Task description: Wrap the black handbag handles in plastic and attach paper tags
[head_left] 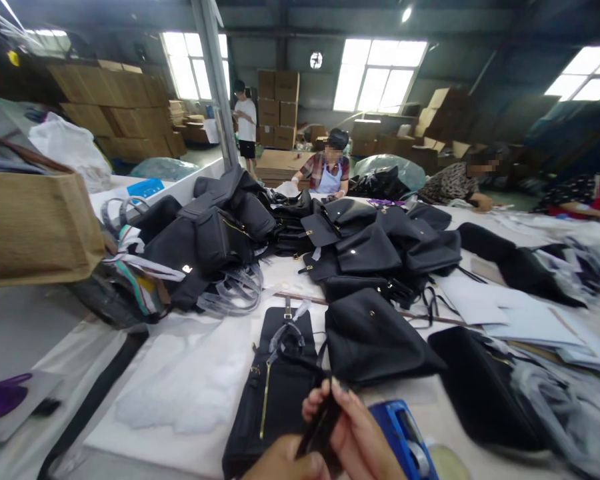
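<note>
1. Person's L hand (291,460), bottom ctr: fingers curled, thumb on top, closed round lower end of dark strip (320,430).
2. R hand (357,430), just beside L: thumb + fingers pinched nr upper end of same strip; remaining fingers bent, partly hidden.
3. Strip is btwn both hands, tilted, over lower R side of blk backpack (247,417); can't tell if it's attached.
4. Backpack lies on white table (423,397), gold zip facing up, flap pointing away, clear-wrapped handle on it.
5. Blk bag (375,333) just R of backpack, nr R hand.
6. Blue tape dispenser (400,433) just R of R hand.
7. White sheeting (180,380) L of backpack.
8. Further back: big pile of blk bags (370,250); white sheets (535,317) to R.
9. Across table: co-worker in apron (329,177); cartons (277,110) behind.
</note>
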### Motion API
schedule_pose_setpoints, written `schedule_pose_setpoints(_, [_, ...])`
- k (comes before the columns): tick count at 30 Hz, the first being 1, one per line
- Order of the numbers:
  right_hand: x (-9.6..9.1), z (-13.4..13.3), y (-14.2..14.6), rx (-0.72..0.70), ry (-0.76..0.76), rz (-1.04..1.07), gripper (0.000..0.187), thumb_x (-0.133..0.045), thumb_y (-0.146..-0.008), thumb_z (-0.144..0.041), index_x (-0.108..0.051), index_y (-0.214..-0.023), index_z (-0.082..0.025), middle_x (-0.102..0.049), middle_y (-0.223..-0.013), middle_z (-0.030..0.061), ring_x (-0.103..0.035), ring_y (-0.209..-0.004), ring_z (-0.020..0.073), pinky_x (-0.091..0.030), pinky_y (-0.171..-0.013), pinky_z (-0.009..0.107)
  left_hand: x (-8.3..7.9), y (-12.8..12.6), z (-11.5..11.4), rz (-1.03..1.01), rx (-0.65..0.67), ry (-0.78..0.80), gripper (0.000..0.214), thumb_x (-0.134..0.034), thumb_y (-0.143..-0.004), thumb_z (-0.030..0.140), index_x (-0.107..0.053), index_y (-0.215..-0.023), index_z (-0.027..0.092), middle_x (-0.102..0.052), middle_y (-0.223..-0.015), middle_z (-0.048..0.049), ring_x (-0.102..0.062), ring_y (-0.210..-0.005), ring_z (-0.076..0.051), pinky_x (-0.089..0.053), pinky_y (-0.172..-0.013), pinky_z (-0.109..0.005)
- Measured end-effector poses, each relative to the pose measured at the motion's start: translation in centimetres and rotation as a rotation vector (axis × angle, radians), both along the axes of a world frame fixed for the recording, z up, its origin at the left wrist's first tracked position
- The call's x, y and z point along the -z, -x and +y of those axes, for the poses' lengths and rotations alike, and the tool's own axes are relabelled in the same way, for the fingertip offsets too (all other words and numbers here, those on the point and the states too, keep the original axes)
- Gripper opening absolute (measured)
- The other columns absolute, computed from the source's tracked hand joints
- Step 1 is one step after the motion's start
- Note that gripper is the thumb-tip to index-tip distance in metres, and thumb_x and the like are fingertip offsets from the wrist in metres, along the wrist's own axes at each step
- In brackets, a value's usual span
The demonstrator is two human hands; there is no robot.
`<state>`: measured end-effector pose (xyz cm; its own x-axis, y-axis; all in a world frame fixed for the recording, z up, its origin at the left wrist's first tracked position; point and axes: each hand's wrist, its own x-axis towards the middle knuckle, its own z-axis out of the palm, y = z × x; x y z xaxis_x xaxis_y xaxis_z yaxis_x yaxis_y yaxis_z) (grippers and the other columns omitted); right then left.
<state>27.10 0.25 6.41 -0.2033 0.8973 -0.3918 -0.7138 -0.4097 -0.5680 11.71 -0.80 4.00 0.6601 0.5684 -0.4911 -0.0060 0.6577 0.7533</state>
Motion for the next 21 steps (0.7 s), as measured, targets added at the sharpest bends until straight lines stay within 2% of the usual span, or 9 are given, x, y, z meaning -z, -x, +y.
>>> schedule_pose_setpoints(3, [-0.3,1.2,0.3,0.151,-0.003,-0.091,0.022,-0.063,-0.085,-0.036,-0.064,-0.094,-0.016,-0.067,-0.078,0.0031,-0.065,-0.076,0.0179,-0.049,-0.085,0.039,1.8,2.7,-0.8,-0.093,0.014,0.148,0.058,-0.072,-0.061,0.062,-0.067,-0.086,0.01,-0.059,-0.058,-0.0013,-0.043,-0.044,-0.006,-0.023,-0.042,-0.017])
schedule_pose_setpoints(6, [0.8,1.9,1.4,0.195,0.01,-0.235,0.029,-0.066,-0.082,-0.037,-0.061,-0.1,-0.014,-0.068,-0.079,0.0043,-0.066,-0.074,0.0194,-0.051,-0.081,0.039,3.1,5.3,-1.6,-0.125,-0.03,0.293,0.055,-0.076,-0.061,0.056,-0.064,-0.089,0.011,-0.059,-0.053,0.0001,-0.045,-0.041,-0.005,-0.024,-0.04,-0.016])
schedule_pose_setpoints(8, [1.8,1.9,2.7,0.189,0.034,-0.285,0.035,-0.067,-0.081,-0.039,-0.059,-0.104,-0.014,-0.069,-0.082,0.0068,-0.068,-0.073,0.0209,-0.053,-0.077,0.04,2.9,6.6,-1.8,-0.13,-0.036,0.303,0.052,-0.077,-0.061,0.052,-0.064,-0.089,0.01,-0.063,-0.055,-0.0023,-0.05,-0.042,-0.006,-0.026,-0.04,-0.014])
schedule_pose_setpoints(10, [2.7,1.7,4.2,0.181,0.05,-0.298,0.038,-0.067,-0.08,-0.04,-0.058,-0.106,-0.014,-0.07,-0.085,0.0088,-0.068,-0.074,0.0213,-0.053,-0.076,0.041,1.8,7.5,-1.8,-0.143,-0.045,0.298,0.047,-0.076,-0.066,0.049,-0.063,-0.089,0.01,-0.068,-0.064,-0.0074,-0.059,-0.05,-0.008,-0.032,-0.043,-0.013])
schedule_pose_setpoints(13, [3.5,1.5,6.1,0.171,0.061,-0.306,0.038,-0.066,-0.081,-0.042,-0.057,-0.104,-0.014,-0.071,-0.088,0.01,-0.069,-0.076,0.0219,-0.053,-0.078,0.041,0.1,8.0,-1.5,-0.172,-0.136,0.354,0.037,-0.065,-0.078,0.047,-0.059,-0.092,0.014,-0.071,-0.079,-0.0105,-0.067,-0.065,-0.014,-0.044,-0.052,-0.016])
schedule_pose_setpoints(15, [3.8,1.5,7.0,0.162,0.069,-0.33,0.038,-0.064,-0.082,-0.044,-0.057,-0.105,-0.014,-0.071,-0.091,0.0113,-0.069,-0.079,0.0229,-0.052,-0.08,0.042,-0.5,8.2,-1.3,-0.187,-0.18,0.404,0.034,-0.057,-0.083,0.047,-0.056,-0.096,0.016,-0.071,-0.083,-0.0107,-0.068,-0.066,-0.016,-0.047,-0.053,-0.018])
schedule_pose_setpoints(21, [3.8,1.2,8.6,0.13,0.064,-0.447,0.042,-0.059,-0.084,-0.05,-0.058,-0.107,-0.014,-0.072,-0.092,0.0117,-0.07,-0.081,0.0235,-0.052,-0.079,0.037,0.3,8.2,-1.1,-0.117,-0.196,0.48,0.042,-0.058,-0.08,0.054,-0.046,-0.106,0.022,-0.069,-0.083,-0.007,-0.068,-0.07,-0.02,-0.053,-0.056,-0.028])
